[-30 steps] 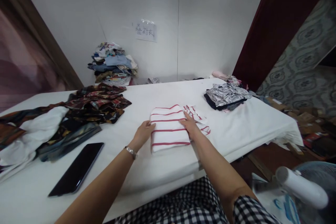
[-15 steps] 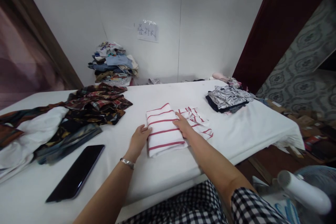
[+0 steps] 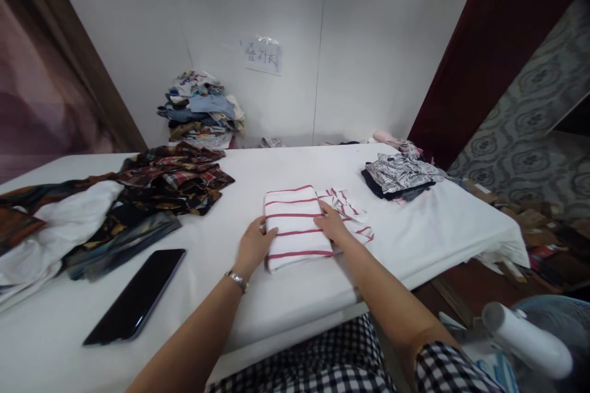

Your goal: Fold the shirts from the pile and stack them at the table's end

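Note:
A white shirt with red stripes (image 3: 297,227) lies on the table, its main part folded into a neat rectangle. A crumpled striped part sticks out to the right. My left hand (image 3: 257,243) grips the folded part's left edge, the thumb on top. On the opposite edge, my right hand (image 3: 334,223) holds the cloth between thumb and fingers, some of them hidden beneath it. A silver bracelet circles my left wrist.
Loose dark plaid shirts (image 3: 179,175) and a white garment (image 3: 87,212) spread over the left side of the white-covered table (image 3: 295,163). A black phone (image 3: 136,296) lies nearer me. Folded patterned clothes (image 3: 401,173) sit at right; a tall clothes pile (image 3: 203,110) stands behind. A white fan (image 3: 528,338) is below right.
The folded part of the striped shirt has shifted right and squared up. Both my hands have moved right with it, and the left one closes more on its edge.

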`<state>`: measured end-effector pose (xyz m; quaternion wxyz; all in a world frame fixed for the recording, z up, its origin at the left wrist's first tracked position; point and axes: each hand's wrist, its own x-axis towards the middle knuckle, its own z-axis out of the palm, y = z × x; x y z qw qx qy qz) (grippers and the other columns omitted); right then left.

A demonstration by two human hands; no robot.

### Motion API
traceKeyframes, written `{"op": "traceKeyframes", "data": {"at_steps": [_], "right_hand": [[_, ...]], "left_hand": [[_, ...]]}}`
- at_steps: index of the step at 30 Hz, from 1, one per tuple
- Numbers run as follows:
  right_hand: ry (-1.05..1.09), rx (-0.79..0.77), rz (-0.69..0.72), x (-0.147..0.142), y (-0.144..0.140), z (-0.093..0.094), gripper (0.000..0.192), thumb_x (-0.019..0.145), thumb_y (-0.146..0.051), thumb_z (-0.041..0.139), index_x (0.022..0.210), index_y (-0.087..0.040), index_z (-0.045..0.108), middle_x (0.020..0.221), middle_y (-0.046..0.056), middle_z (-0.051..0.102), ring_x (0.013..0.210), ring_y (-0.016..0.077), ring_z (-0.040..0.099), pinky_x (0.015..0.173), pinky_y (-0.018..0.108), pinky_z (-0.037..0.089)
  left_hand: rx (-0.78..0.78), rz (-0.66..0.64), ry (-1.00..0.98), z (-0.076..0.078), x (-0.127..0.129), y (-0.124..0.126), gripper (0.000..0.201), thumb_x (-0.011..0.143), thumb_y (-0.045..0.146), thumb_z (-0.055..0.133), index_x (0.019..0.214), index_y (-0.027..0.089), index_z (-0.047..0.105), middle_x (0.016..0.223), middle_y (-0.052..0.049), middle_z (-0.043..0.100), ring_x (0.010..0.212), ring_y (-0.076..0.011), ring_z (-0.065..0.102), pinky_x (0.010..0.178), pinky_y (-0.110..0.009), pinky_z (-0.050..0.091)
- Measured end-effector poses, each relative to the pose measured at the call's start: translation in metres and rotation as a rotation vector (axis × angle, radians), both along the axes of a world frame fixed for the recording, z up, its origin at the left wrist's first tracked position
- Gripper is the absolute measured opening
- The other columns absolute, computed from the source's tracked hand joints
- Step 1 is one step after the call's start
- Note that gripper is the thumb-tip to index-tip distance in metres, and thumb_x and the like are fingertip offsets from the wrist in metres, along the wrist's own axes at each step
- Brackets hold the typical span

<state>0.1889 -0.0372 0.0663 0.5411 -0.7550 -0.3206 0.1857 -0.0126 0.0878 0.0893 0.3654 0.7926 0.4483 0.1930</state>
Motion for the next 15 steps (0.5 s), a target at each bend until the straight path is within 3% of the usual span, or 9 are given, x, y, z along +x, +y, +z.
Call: {"op": "traceKeyframes", "data": {"at_steps": [4,7,11,15], "right_hand": [[-0.202,0.093,-0.037,-0.015,-0.020,0.009,0.052,0.073,-0.025,0.058,0.125,-0.023,0.061,0.139,0.008,0.053,0.122,0.0255,0.052,0.098,0.041,0.047],[-0.264,0.217,-0.021,-0.032,-0.050,0.013,0.037,0.078,-0.029,0.058,0.113,-0.022,0.067,0.132,0.010,0.057,0.119,0.0252,0.054,0.088,0.037,0.052],[0.096,0.146,-0.013,-0.052,-0.092,0.013,0.034,0.078,-0.040,0.060,0.106,-0.021,0.063,0.093,0.006,0.067,0.072,0.0187,0.064,0.054,0.029,0.051],[0.356,-0.014,-0.016,-0.056,-0.119,0.015,0.042,0.071,-0.044,0.066,0.104,-0.021,0.056,0.076,0.001,0.064,0.056,0.0153,0.061,0.040,0.023,0.044]], "left_hand": [[-0.015,-0.058,0.049,0.008,0.004,0.010,0.054,0.082,0.035,0.058,0.132,0.014,0.051,0.122,-0.014,0.065,0.106,-0.0247,0.064,0.092,-0.035,0.049],[0.125,-0.121,0.078,0.018,0.015,0.020,0.052,0.083,0.038,0.056,0.128,0.012,0.055,0.131,-0.016,0.060,0.113,-0.0271,0.061,0.097,-0.037,0.047],[0.359,-0.280,0.072,0.031,0.046,0.026,0.051,0.085,0.042,0.054,0.128,0.014,0.055,0.140,-0.017,0.052,0.133,-0.0294,0.045,0.110,-0.040,0.034],[0.425,-0.443,0.079,0.035,0.093,0.027,0.048,0.083,0.040,0.059,0.126,0.019,0.056,0.146,-0.015,0.047,0.140,-0.0303,0.035,0.116,-0.045,0.022]]}}
